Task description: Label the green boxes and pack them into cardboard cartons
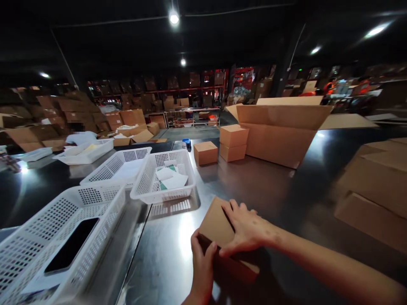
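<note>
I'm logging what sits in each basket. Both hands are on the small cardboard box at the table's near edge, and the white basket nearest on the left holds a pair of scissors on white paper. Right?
Not quite. The left hand and right hand are on the small cardboard box, but the head view shows the nearest white basket holding a black phone on white paper, not scissors.

Steel table (254,186), cardboard boxes (233,142), white baskets (163,176)
</note>
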Motion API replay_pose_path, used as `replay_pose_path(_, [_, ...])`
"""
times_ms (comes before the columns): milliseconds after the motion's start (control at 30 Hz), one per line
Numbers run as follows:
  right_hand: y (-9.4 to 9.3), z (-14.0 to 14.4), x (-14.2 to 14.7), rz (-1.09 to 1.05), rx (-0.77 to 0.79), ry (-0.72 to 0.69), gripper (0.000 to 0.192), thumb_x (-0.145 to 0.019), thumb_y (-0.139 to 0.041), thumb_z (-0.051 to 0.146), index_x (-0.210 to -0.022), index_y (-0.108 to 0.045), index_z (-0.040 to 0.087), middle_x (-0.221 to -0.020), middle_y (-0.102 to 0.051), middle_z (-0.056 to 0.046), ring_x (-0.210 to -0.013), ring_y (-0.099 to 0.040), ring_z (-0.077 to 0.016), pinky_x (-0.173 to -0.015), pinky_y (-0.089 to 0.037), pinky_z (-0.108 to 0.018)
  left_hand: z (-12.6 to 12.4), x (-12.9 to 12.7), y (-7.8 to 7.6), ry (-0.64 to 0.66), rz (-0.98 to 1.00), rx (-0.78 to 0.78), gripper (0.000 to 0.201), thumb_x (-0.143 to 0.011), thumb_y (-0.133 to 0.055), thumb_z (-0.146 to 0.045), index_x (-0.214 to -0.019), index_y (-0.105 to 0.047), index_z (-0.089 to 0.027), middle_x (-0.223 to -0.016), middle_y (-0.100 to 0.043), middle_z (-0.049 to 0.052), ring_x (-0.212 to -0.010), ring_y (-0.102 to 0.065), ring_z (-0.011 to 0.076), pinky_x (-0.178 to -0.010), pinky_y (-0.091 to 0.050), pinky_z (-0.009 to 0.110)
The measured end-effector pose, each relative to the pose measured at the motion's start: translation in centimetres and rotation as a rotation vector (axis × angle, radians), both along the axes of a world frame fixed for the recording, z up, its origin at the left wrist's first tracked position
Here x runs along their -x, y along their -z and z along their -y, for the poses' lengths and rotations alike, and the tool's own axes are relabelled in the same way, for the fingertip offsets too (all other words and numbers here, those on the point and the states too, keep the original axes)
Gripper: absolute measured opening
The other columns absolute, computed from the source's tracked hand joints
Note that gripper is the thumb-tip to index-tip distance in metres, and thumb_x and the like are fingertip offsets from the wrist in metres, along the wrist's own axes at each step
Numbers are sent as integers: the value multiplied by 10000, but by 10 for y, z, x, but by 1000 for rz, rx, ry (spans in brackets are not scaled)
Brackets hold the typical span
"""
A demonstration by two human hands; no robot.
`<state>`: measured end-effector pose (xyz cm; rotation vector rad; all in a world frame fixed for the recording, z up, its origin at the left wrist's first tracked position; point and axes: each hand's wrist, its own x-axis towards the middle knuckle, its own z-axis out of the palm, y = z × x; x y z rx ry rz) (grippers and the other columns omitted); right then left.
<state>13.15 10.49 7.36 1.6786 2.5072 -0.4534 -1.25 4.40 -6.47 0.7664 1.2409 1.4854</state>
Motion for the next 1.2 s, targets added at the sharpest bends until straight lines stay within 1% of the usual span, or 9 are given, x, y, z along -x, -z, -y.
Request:
replay_pose_path(133, [1, 14, 2, -45, 65, -30, 1120, -478, -733, 801, -1384, -463, 200, -1266, -460, -200, -1059, -507, -437, -783, -478, -700, 23, 11, 5, 10, 13, -38, 593, -744, -667, -480, -1235, -447, -231, -1138, -616, 88, -1103, -600, 288, -957, -479, 396])
replay_pose_path(233, [1, 23, 9, -64, 83, -33, 1139, -507, -714, 817, -1419, -428, 197, -1278, -439, -214, -1062, -499, -448, -761, -455, -744, 37, 23, 0, 108, 21, -39, 567, -769, -675, -454, -1236, -446, -227, -1181, -605, 92, -1119, -592, 273, -952, -479, 381])
replay_pose_path(300, [3, 23, 14, -33, 71, -5, 1197, -483, -721, 831, -1437, -405, 180, -1287, -422, -229, -1081, -476, -476, -755, -410, -807, 39, 29, -5, 169, -3, -62, 557, -779, -689, -447, -1227, -435, -235, -1203, -588, 85, -1108, -588, 255, -941, -482, 370])
replay_pose_path(433, [14, 17, 18, -16, 53, 32, 1245, -459, -722, 853, -1457, -374, 195, -1333, -382, -225, -1157, -418, -518, -813, -268, -897, 37, 31, -5, 141, -108, -141, 580, -824, -696, -456, -1287, -405, -261, -1275, -539, 82, -1150, -573, 239, -984, -468, 379])
replay_pose_path(533, [18, 16, 18, -21, 59, 36, 1239, -476, -719, 848, -1467, -355, 200, -1344, -379, -213, -1173, -413, -513, -840, -295, -866, 42, 34, -6, -24, -451, -410, 509, -884, -684, -356, -1320, -432, -283, -1428, -419, 101, -1347, -440, 266, -1119, -368, 453])
replay_pose_path(600, [18, 18, 17, -5, 53, 38, 1231, -494, -720, 837, -1479, -338, 205, -1351, -384, -206, -1167, -430, -498, -859, -338, -821, 45, 38, -7, -35, -769, -680, 436, -862, -727, -303, -1251, -530, -275, -1429, -403, 101, -1417, -344, 314, -1159, -308, 525])
replay_pose_path(733, [17, 18, 13, 45, 33, 15, 1162, -584, -675, 830, -1503, -316, 215, -1440, -334, -224, -1174, -450, -483, -884, -403, -722, 42, 46, -7, 4, -1104, -968, 350, -837, -754, -208, -1166, -641, -247, -1257, -531, 103, -1306, -458, 320, -1108, -385, 558])
replay_pose_path(900, [16, 17, 5, 35, 103, -18, 1142, -708, -593, 819, -1580, -168, 217, -1565, -209, -234, -1309, -358, -503, -938, -399, -697, 34, 52, -6, -66, -1111, -1008, 360, -864, -671, -89, -1196, -677, -228, -1217, -594, 120, -1207, -540, 294, -1012, -484, 489])
replay_pose_path(1200, [25, 26, -3, 35, 17, -19, 1068, -729, -524, 837, -1560, -230, 235, -1590, -217, -207, -1349, -370, -470, -968, -407, -663, 31, 49, -16, -117, -1067, -1131, 221, -909, -577, -160, -1016, -740, -263, -1087, -692, 70, -1098, -575, 224, -995, -461, 443])
